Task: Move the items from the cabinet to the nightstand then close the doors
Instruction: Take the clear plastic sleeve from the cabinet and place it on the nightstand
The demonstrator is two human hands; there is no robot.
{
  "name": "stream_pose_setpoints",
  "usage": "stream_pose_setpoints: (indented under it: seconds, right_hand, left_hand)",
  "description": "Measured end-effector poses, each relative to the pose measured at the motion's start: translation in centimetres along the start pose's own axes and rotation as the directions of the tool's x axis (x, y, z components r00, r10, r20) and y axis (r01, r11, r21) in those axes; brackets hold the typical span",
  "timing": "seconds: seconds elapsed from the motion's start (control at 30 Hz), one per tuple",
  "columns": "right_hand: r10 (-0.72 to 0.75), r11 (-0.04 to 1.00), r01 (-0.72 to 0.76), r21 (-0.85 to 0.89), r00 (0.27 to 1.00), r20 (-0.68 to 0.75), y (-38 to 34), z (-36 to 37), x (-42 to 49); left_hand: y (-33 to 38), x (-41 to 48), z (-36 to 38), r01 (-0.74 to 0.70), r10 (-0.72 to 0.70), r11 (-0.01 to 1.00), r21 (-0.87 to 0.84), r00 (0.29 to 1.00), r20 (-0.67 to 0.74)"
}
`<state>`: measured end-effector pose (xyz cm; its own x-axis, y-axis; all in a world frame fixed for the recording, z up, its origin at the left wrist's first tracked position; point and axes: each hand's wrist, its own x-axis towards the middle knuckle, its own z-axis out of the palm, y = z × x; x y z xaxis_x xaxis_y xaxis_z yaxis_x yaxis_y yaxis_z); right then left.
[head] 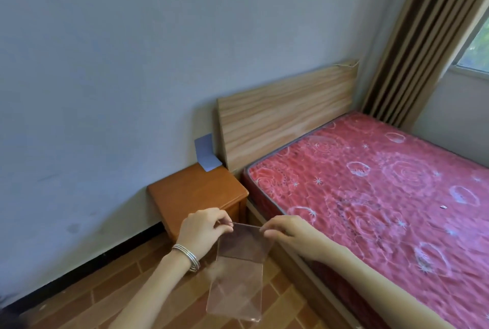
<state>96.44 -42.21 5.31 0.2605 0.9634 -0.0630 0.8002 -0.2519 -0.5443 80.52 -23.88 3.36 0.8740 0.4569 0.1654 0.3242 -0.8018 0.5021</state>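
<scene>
Left hand [203, 230] and right hand [288, 233] each pinch a top corner of the clear plastic panel [238, 275], held in the air near the nightstand [195, 191]; it appears light, stiff and slippery, so two-corner edge grips are judged sound.

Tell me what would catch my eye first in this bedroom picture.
The big pink patterned mattress fills the right side, below a pale wooden headboard. At bottom centre, the left hand and right hand pinch the top corners of a clear plastic sheet. Just beyond them, against the wall, stands an orange-brown nightstand with a blue bookend at its back corner.
</scene>
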Motion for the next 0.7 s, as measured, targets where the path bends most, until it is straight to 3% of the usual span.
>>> stream_pose_setpoints:
  seconds: [0.17,0.33,0.7]
  right_hand:
    - [-0.041,0.970,0.036,-0.241,0.999,-0.018,-2.0,-0.1,9.8]
    - [-0.074,0.961,0.059,-0.271,0.996,-0.044,-3.7,0.9,18.0]
    - [-0.079,0.947,0.097,-0.305,0.994,0.071,-2.8,3.0,32.8]
  left_hand:
    - [-6.4,3.5,-4.2,0.082,-0.083,0.996,-0.038,0.997,-0.009]
    - [-12.9,5.5,-6.7,0.180,-0.180,0.982,-0.057,0.984,0.002]
    - [-23.5,11.6,-6.3,0.337,-0.349,0.926,-0.170,0.936,-0.046]
